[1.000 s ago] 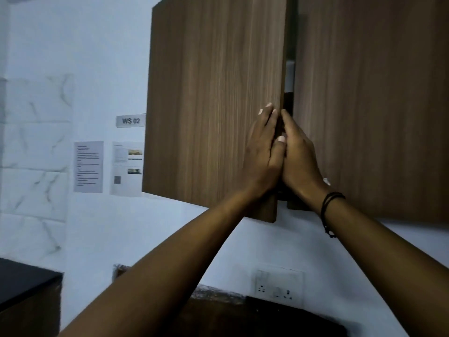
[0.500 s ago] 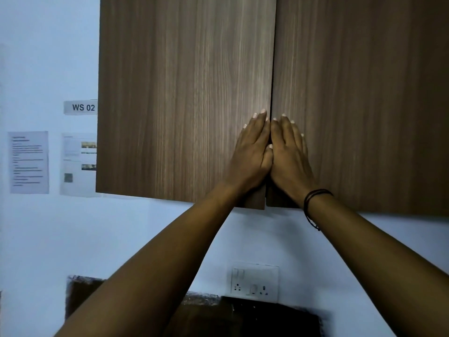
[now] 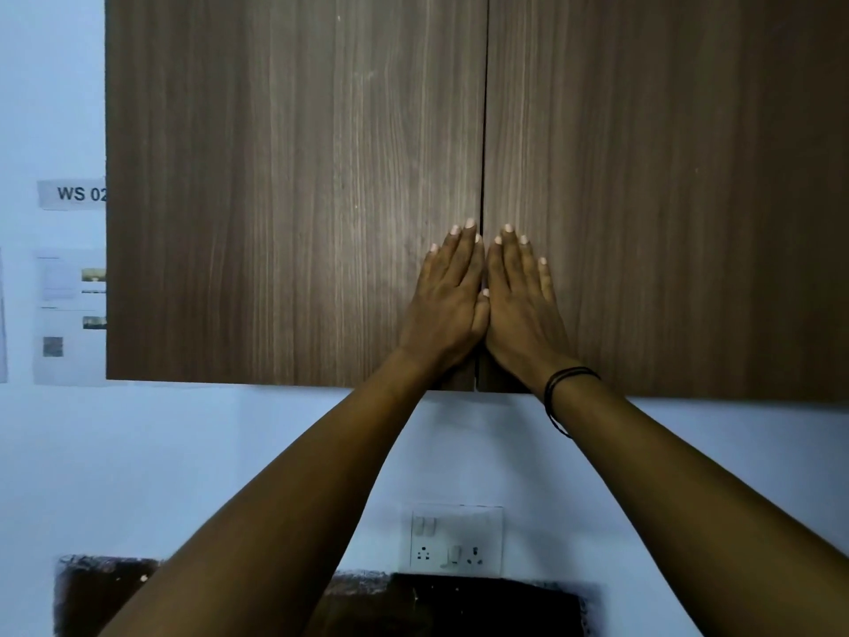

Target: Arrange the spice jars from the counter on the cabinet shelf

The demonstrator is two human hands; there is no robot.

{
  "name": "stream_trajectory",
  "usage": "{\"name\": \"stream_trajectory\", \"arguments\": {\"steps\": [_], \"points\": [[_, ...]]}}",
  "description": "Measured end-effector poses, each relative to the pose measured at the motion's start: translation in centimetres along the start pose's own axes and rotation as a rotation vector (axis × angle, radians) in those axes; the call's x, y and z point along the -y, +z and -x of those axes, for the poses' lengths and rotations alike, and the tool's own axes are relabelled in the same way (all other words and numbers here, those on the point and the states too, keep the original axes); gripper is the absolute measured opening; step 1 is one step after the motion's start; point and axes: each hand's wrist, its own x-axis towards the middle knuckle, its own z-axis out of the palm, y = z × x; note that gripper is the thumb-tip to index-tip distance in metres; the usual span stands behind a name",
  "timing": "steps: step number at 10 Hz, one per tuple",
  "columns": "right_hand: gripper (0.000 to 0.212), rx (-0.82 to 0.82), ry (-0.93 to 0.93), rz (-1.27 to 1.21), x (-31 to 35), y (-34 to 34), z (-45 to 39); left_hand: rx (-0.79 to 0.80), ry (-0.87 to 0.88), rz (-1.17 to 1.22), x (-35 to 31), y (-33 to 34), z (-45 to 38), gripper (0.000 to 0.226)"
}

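Observation:
A brown wood-grain wall cabinet fills the upper view, its left door point(image 3: 294, 190) and right door point(image 3: 666, 190) both closed with only a thin seam between them. My left hand point(image 3: 448, 301) lies flat with straight fingers on the left door beside the seam, near the bottom edge. My right hand point(image 3: 521, 301) presses flat on the right door just across the seam, a black band on its wrist. The two hands touch at the thumbs. The shelf and the spice jars are hidden from view.
A white wall runs below and left of the cabinet. A label reading WS 02 point(image 3: 73, 194) and printed sheets point(image 3: 69, 314) hang at the left. A white socket plate point(image 3: 457, 537) sits under the cabinet, above a dark backsplash panel point(image 3: 459, 604).
The two doors stood ajar with a dark gap a second ago; both hands have pushed them closed. The view has swung to face the cabinet squarely.

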Motion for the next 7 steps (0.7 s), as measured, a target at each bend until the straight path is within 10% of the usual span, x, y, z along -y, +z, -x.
{"name": "stream_trajectory", "arguments": {"steps": [7], "points": [[0.068, -0.099, -0.003, -0.013, -0.6, -4.6, 0.1, -0.067, -0.052, -0.035, -0.9, -3.1, -0.3, 0.065]]}}
